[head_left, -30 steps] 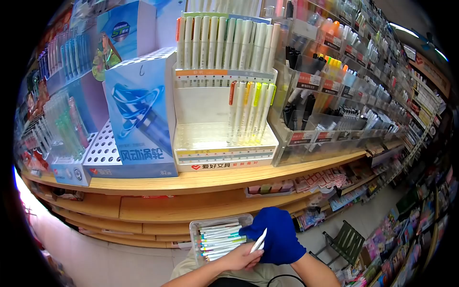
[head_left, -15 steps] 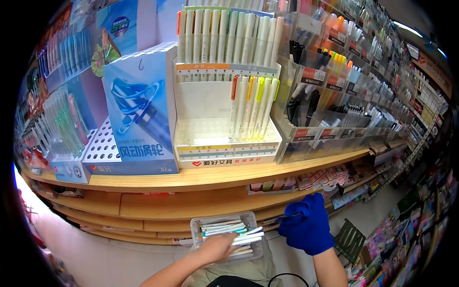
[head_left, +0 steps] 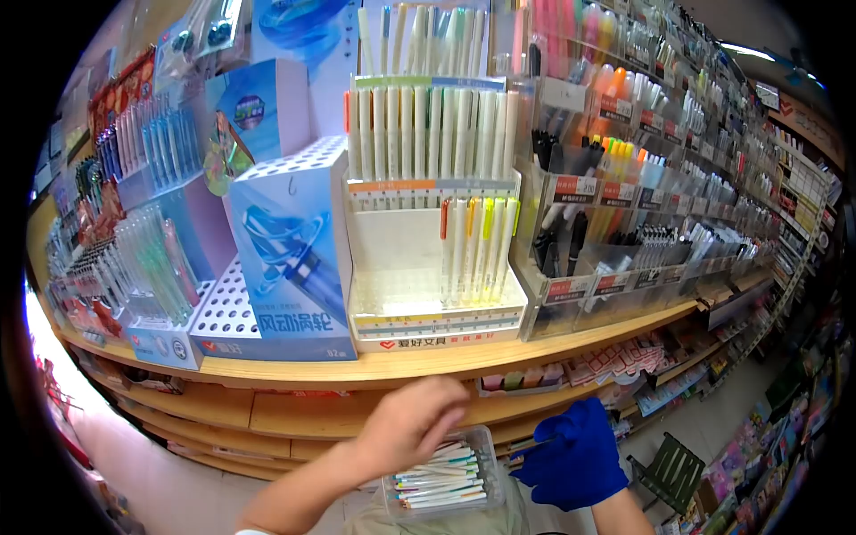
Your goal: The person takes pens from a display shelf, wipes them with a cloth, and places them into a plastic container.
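Observation:
My bare left hand (head_left: 412, 423) is raised just above a clear plastic box (head_left: 493, 446), its fingers curled in and no pen showing in them. Inside the box lie many slim white pens (head_left: 446, 481) with coloured ends, loosely stacked. My right hand (head_left: 575, 456), in a blue glove, is closed beside the box. Thin dark ends poke out from its left side; I cannot tell what they are. Ahead, a white display stand (head_left: 392, 250) holds a full upper row of white pens (head_left: 432, 134). Several pens with orange, yellow and green clips (head_left: 481, 241) stand at its lower right.
A wooden shelf (head_left: 383, 370) carries the stand, a blue display box (head_left: 299, 267) and a clear pen rack (head_left: 571, 308) with many markers. Lower shelf boards (head_left: 334, 415) run below. A folding stool (head_left: 670, 468) stands on the floor at right.
My left hand has let go of the white pens, which now lie in the box, and has risen toward the shelf. The view has shifted; my gloved right hand stays beside the box.

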`<action>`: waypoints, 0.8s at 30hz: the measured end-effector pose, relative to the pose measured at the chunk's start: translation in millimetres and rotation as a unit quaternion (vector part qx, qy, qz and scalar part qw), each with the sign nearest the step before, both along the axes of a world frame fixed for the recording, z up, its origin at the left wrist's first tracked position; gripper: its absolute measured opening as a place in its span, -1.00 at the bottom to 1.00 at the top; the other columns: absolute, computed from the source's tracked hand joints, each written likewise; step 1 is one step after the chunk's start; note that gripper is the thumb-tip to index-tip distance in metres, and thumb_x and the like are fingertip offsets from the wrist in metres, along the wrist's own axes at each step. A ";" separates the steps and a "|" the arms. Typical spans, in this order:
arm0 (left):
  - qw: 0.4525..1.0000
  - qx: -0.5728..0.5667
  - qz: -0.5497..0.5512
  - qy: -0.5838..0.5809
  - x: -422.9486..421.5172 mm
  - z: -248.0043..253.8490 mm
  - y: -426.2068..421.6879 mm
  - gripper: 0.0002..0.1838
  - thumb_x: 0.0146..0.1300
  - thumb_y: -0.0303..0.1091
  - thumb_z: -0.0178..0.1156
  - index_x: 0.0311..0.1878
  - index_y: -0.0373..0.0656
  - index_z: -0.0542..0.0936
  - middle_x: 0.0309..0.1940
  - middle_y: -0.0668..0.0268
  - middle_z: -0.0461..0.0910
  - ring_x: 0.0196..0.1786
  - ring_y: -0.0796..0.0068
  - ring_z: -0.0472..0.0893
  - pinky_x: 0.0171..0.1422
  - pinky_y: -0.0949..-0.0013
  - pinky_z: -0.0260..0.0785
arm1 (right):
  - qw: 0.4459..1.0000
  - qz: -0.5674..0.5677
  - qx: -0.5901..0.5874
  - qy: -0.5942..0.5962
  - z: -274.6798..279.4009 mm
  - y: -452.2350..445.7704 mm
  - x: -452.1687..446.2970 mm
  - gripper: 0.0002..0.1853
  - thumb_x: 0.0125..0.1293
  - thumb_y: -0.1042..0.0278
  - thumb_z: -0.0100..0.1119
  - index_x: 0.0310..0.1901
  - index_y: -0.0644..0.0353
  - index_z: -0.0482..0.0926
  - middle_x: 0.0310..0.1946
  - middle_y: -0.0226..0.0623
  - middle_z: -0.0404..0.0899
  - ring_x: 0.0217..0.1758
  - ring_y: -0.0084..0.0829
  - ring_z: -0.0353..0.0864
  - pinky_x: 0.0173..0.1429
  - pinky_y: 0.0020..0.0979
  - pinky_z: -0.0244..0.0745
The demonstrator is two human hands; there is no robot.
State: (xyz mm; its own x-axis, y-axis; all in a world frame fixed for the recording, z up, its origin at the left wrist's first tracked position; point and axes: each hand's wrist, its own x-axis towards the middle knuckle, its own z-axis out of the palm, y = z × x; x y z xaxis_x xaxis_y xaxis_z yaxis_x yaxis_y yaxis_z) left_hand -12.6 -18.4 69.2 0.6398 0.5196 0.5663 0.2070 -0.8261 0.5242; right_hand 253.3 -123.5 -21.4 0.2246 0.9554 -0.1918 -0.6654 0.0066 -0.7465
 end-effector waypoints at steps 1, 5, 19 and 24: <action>0.995 0.093 0.015 -0.023 3.2 24.0 8.6 -0.71 0.12 -0.61 0.21 -0.05 -0.23 0.51 -0.15 0.14 0.56 -0.16 0.31 0.60 -0.22 0.37 0.48 | 0.990 0.007 0.027 -0.136 8.7 -2.5 -8.6 -0.80 0.37 0.17 -0.05 -0.33 0.07 0.28 -0.45 -0.33 0.37 -0.29 -0.31 0.51 -0.26 -0.26 0.52; 0.970 0.197 0.122 -0.071 19.2 103.7 53.3 -0.71 0.13 -0.60 0.19 -0.06 -0.20 0.50 -0.09 0.15 0.51 -0.15 0.18 0.58 -0.16 0.28 0.47 | 0.932 -0.041 0.052 -0.357 36.9 -9.5 -33.9 -0.65 0.39 -0.01 -0.13 -0.47 0.03 0.28 -0.55 -0.35 0.32 -0.32 -0.29 0.48 -0.25 -0.19 0.49; 0.934 0.248 0.189 0.173 61.2 153.2 118.1 -0.81 0.15 -0.44 0.23 -0.16 -0.21 0.56 -0.20 0.19 0.48 -0.16 0.12 0.56 -0.06 0.16 0.43 | 0.995 0.009 -0.014 -0.094 -21.6 -10.9 -2.6 -0.61 0.44 -0.08 -0.23 -0.36 0.05 0.34 -0.42 -0.21 0.50 -0.24 -0.16 0.53 -0.13 -0.10 0.45; 0.967 0.172 0.132 0.133 58.2 165.0 123.2 -0.84 0.08 -0.49 0.27 -0.24 -0.26 0.59 -0.26 0.15 0.55 -0.14 0.11 0.56 -0.01 0.21 0.41 | 0.999 0.016 -0.023 -0.022 -32.0 -8.9 -4.2 -0.64 0.43 -0.09 -0.24 -0.31 0.03 0.34 -0.38 -0.18 0.49 -0.25 -0.16 0.50 -0.14 -0.11 0.43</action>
State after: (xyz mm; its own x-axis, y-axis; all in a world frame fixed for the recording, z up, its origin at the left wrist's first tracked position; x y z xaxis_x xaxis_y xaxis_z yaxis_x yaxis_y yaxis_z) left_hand 45.6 104.7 234.2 0.6577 0.4947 0.5681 0.5238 -0.8423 0.1271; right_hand 249.1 -132.4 -53.3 0.2025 0.9527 -0.2264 -0.6313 -0.0498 -0.7739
